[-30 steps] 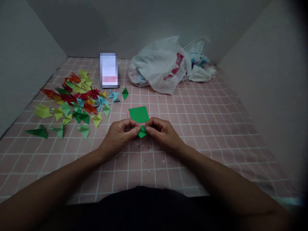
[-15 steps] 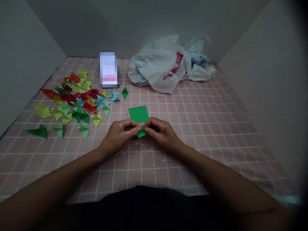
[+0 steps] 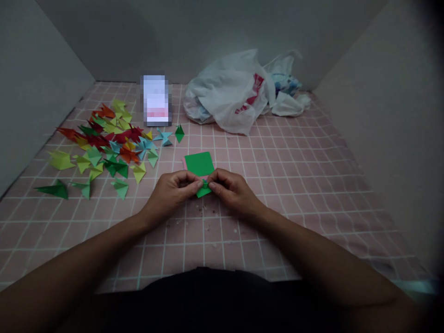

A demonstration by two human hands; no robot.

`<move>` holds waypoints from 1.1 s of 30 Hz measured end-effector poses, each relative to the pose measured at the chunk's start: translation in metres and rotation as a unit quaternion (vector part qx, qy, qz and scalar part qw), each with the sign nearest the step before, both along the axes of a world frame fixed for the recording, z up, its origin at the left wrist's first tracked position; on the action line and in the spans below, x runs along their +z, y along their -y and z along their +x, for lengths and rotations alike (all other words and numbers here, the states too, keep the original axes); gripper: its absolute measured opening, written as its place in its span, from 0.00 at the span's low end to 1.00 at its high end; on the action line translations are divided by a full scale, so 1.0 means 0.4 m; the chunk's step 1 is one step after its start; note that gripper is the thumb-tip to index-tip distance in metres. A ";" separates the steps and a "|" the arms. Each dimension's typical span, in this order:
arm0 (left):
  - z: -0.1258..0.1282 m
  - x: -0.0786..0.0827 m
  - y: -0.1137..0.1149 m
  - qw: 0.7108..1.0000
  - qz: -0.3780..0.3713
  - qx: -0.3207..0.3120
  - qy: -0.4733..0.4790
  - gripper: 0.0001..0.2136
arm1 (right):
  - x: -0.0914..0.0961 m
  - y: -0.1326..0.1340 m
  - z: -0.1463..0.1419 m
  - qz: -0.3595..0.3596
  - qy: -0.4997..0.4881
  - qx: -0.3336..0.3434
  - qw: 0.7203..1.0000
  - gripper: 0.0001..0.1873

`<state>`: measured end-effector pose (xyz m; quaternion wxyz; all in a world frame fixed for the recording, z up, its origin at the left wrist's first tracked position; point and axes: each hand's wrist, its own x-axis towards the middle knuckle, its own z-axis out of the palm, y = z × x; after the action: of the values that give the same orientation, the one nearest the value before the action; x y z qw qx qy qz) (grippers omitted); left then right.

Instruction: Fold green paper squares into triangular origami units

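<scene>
"What fills most of the space?"

"That pink checked cloth (image 3: 294, 185), spread out between the walls. On its left lies a loose crowd of folded paper shapes (image 3: 94, 155) in red, orange, yellow, green and blue. I'd call those done."

"And toward the back?"

"A rumpled white plastic bag (image 3: 229, 95) with red print, near the back wall."

"Where are the hands?"

"In the middle, closer to us. The left hand (image 3: 175, 187) and right hand (image 3: 231, 185) nearly meet, and the fingers of both are pinched on one bit of paper."

"What's that glow?"

"A lit screen (image 3: 155, 97) beyond the paper crowd, too blurred to read."

"Any paper waiting?"

"Just past the fingertips there's a flat green square (image 3: 199, 163), with a pink edge showing under it. It looks unfolded, so I'd count it as work left."

"So what are they holding?"

"A small green piece (image 3: 204, 191), right between the two hands, its near end poking out toward the person. It seems partway through its folding; I can't make out the creases under the thumbs."

"Anything tinier?"

"Only some specks (image 3: 200, 210) on the cloth, just this side of it."
</scene>
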<state>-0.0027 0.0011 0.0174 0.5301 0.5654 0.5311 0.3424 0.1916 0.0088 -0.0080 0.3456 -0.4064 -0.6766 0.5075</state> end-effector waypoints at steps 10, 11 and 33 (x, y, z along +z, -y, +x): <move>0.005 -0.001 0.006 1.000 0.013 0.002 -0.009 0.09 | 0.003 0.004 -0.003 -0.010 -0.021 -0.006 1.000 0.09; 0.005 -0.002 0.006 1.000 0.011 -0.002 -0.009 0.09 | 0.003 0.005 -0.004 -0.005 -0.017 -0.010 1.000 0.08; -0.007 -0.013 -0.012 0.994 -0.049 -0.023 0.099 0.11 | 0.003 0.004 0.000 0.008 -0.025 -0.065 0.998 0.07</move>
<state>-0.0053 0.0059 0.0123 0.6153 0.5141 0.4786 0.3579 0.1916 0.0071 -0.0070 0.3977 -0.4336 -0.6439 0.4891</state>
